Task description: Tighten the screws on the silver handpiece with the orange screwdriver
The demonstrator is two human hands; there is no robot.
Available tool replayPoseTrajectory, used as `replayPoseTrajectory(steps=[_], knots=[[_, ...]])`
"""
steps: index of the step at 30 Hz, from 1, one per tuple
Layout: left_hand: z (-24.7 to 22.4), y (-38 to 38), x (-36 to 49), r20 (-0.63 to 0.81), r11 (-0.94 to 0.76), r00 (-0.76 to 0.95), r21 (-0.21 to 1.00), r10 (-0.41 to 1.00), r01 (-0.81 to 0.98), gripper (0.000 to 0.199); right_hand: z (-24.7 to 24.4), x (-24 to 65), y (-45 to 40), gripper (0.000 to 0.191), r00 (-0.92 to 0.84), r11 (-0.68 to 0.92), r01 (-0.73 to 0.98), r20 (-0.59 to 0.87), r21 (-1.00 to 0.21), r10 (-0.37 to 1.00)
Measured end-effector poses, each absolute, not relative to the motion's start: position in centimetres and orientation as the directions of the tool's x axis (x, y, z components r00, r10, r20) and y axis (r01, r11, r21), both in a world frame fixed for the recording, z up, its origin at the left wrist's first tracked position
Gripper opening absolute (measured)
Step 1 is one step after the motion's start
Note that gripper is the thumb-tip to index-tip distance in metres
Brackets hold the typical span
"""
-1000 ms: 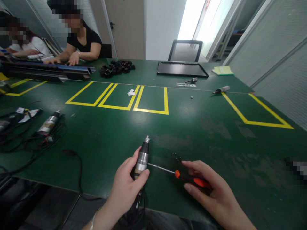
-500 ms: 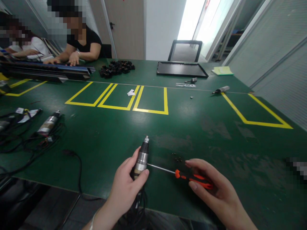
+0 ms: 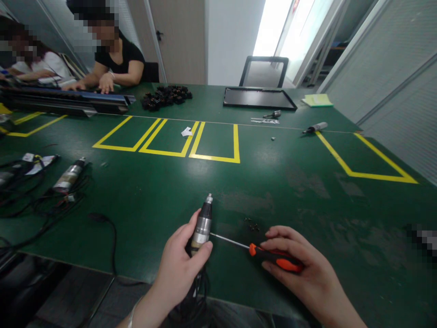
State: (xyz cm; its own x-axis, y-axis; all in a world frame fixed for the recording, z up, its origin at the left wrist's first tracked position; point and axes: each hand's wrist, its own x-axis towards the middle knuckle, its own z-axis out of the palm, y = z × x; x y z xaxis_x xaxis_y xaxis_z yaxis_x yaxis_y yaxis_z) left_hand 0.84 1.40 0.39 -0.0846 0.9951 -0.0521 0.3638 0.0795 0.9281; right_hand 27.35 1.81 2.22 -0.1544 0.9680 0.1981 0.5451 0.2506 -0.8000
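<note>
My left hand (image 3: pixel 182 259) is wrapped round a silver and black cylindrical tool (image 3: pixel 204 223), its narrow metal end pointing away from me and black cable hanging below it. In my right hand (image 3: pixel 297 264) is the orange and black handle of a screwdriver (image 3: pixel 278 258). The shaft points left, and its tip meets the side of the silver body beside my left thumb. Several small dark screws (image 3: pixel 252 225) lie on the green table (image 3: pixel 153 182) just beyond the screwdriver.
Another cylindrical tool (image 3: pixel 69 176) lies among cables on the left. A black-framed panel (image 3: pixel 259 99), a pile of black parts (image 3: pixel 167 96) and a tool (image 3: pixel 316 128) lie farther back. Two people sit at the back left by long dark strips (image 3: pixel 64 101).
My right fingers have shifted on the screwdriver handle, which has turned to show a different orange patch. My left hand and the cylindrical tool stay in place.
</note>
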Motion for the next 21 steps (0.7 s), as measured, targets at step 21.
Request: replayPoseTrajectory(steps=[21], knots=[[0.42,1.36,0.9,-0.047,0.078,-0.097,0.935,0.994,0.345,0.061,2.28,27.85,1.27,0.032,-0.13,0.144,0.53,0.087,-0.836,0.988]])
